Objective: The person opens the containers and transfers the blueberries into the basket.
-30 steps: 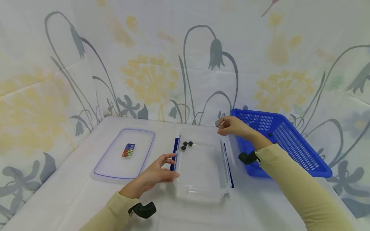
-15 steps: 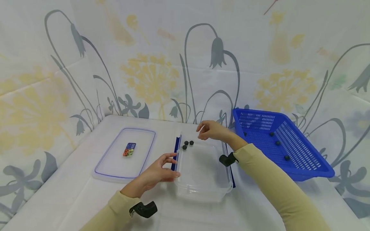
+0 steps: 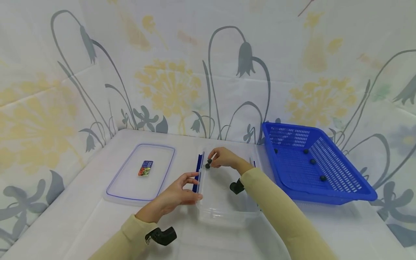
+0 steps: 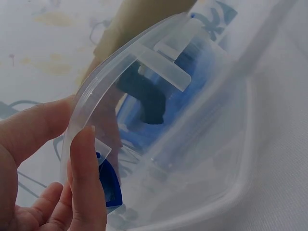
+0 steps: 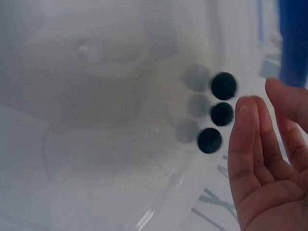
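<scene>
A clear plastic food container (image 3: pixel 224 213) with blue side clips stands in the middle of the table. My left hand (image 3: pixel 177 191) grips its left rim; in the left wrist view the thumb (image 4: pixel 85 178) lies on one side of the wall and fingers on the other. Over the container's far left corner reaches my right hand (image 3: pixel 224 157), fingertips close to small dark balls (image 3: pixel 207 166). The right wrist view shows three such balls (image 5: pixel 224 86) in the container, beside the fingers. That hand's thumb stands apart from its fingers, with nothing between them.
At the right, a blue basket (image 3: pixel 328 193) with slotted walls holds several dark balls (image 3: pixel 312 161). A clear lid (image 3: pixel 126 187) with a blue seal and a small label lies left of the container. Patterned cloth (image 3: pixel 182 43) hangs behind the table.
My right hand has moved left from beside the basket to the container's far left corner, uncovering balls in the basket. My left hand has stayed on the rim.
</scene>
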A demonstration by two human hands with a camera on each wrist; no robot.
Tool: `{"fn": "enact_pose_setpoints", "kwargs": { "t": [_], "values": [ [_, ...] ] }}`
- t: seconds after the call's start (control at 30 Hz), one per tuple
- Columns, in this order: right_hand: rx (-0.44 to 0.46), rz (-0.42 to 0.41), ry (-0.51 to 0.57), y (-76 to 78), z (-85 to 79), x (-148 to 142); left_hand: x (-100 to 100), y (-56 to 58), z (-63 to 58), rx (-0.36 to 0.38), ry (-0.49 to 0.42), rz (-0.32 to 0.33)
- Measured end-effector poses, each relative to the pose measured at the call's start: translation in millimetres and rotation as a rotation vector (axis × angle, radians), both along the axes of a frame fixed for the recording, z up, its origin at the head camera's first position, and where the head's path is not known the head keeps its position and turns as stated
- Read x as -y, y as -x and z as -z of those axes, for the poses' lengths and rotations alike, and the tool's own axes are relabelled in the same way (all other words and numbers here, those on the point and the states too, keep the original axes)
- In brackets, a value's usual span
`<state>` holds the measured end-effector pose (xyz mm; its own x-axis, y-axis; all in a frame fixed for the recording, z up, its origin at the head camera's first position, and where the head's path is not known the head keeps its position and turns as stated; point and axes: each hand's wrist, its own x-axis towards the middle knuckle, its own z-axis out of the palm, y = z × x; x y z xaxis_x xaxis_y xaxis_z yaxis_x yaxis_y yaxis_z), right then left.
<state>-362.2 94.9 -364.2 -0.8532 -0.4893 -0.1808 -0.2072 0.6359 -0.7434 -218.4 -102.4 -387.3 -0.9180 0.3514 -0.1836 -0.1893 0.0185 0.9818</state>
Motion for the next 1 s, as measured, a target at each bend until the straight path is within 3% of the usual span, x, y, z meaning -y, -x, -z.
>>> {"fn": "enact_pose_setpoints", "kwargs": {
  "t": [0.2,0.4,0.8,1.0],
  "values": [
    [-0.019,0.011,-0.149,0.1,14.1,7,1,-0.7,-2.4,0.0,-0.001,-0.001],
    [-0.063,-0.021,-0.232,-4.9,16.6,9,1,-0.6,-2.0,0.007,-0.002,0.001],
    [-0.069,-0.107,-0.227,-8.9,17.9,13,0,-0.2,-2.5,-0.009,-0.007,0.012],
    [0.025,-0.085,-0.101,-10.2,6.3,12,-1,-0.6,-2.0,-0.009,-0.001,0.001]
  ]
}}
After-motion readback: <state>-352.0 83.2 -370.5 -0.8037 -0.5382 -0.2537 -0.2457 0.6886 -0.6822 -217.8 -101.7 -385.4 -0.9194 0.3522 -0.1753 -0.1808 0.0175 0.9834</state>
